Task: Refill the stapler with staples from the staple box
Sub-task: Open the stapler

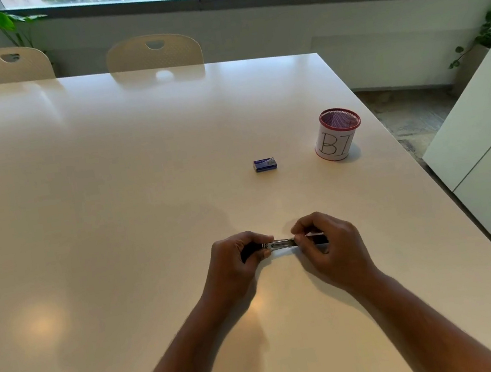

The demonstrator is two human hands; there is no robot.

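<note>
stapler (282,244): held just above the white table (113,205), near its front edge, lying sideways between both hands; the metal middle part shows, the dark ends are covered by the fingers.
left hand (238,257): closed around the left dark end of the stapler.
right hand (326,242): fingers pinch the right end of the stapler.
staple box (265,164): small and blue, flat on the table, well apart from the hands, farther back.
mesh cup (337,134): red rim, paper with letters, stands right of the staple box.

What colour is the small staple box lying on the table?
Blue, with a paler label on top; the staple box shows best in the head view.
</note>
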